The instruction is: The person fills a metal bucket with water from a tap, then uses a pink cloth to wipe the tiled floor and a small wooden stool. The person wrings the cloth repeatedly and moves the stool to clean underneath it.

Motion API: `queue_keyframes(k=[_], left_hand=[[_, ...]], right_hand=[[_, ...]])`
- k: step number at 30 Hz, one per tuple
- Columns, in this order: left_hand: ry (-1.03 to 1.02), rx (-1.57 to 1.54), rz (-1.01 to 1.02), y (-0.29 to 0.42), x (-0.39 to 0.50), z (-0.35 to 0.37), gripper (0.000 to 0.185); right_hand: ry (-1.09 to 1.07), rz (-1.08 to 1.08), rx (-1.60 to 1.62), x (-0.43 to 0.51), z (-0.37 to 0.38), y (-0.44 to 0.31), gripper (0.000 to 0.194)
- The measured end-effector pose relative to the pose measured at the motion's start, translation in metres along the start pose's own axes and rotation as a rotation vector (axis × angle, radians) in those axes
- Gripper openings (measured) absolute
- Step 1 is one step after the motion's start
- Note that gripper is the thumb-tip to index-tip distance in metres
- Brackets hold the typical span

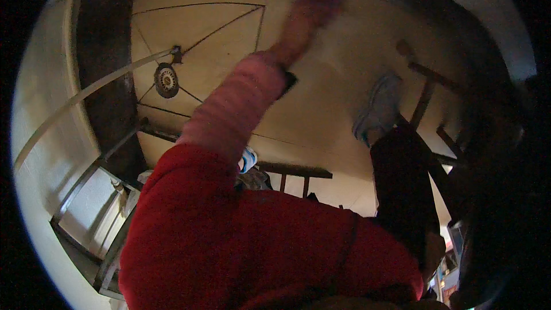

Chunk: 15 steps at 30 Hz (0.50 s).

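Observation:
My left arm, in a red and pink sleeve (228, 107), reaches out over the tan floor (318, 112). At its end my left hand (318, 4) is a motion blur, and whether it holds anything is not clear. A small dark flat thing (289, 85) shows beside the cuff. My other sleeve (383, 245) runs to the lower right. Past it a dim patch of skin looks like my right hand (435, 252), its fingers lost in shadow. A blurred grey shoe (379, 103) stands on the floor below a dark trouser leg (398, 163).
To the left, a small spoked wheel (166, 80) lies near the end of a long pale pole (103, 78). A metal frame (79, 191) stands by the white wall (43, 94). Dark wooden bars (424, 99) are on the right. A white and blue shoe (249, 160) shows below my arm.

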<state>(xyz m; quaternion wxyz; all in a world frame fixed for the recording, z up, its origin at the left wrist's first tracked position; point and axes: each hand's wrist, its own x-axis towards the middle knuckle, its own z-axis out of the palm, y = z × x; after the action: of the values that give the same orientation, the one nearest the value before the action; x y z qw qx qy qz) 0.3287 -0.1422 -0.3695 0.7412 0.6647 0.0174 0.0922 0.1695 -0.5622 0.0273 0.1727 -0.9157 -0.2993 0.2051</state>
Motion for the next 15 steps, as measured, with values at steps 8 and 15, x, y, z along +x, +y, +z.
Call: queue_keyframes(k=[8, 15], left_hand=[[-0.502, 0.271, 0.031, -0.027, 0.042, 0.037, 0.027], [-0.067, 0.863, 0.135, -0.012, 0.020, -0.127, 0.040]], right_hand=[[-0.045, 0.010, -0.036, 0.012, 0.001, 0.000, 0.041], [-0.047, 0.004, -0.030, 0.020, 0.005, -0.004, 0.041]])
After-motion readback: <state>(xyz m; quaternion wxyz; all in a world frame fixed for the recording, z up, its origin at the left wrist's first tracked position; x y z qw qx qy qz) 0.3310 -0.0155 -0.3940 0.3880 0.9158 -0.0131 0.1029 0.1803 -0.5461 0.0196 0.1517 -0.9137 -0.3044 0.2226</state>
